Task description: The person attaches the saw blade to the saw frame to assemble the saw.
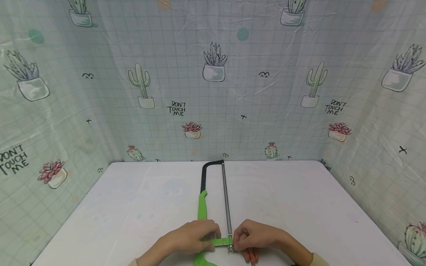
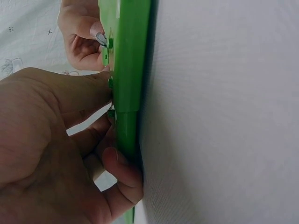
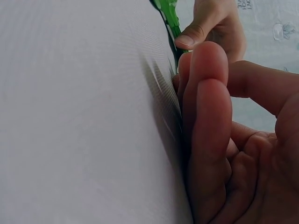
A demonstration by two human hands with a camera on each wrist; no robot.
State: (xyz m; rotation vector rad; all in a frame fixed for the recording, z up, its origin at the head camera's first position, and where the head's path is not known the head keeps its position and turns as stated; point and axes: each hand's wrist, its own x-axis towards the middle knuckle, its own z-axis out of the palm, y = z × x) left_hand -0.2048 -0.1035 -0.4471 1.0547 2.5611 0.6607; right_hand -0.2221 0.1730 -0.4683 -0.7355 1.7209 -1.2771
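A hacksaw (image 1: 202, 210) with a green handle and black front bow lies flat, pointing away from me. Its grey blade (image 1: 227, 199) runs along the right side, down to a green crosspiece (image 1: 222, 242). My left hand (image 1: 189, 236) grips the green frame where the crosspiece meets the handle; in the left wrist view its fingers curl about the green frame (image 2: 128, 79). At the blade's near end, my right hand (image 1: 256, 235) pinches a small metal wing nut (image 2: 101, 38) between thumb and forefinger. The right hand's other fingers (image 3: 210, 121) rest low, by the tabletop.
The hacksaw lies on a white table (image 1: 159, 199). A plastic-looking curtain (image 1: 233, 96) printed with cacti and grid lines surrounds the table at the back and both sides.
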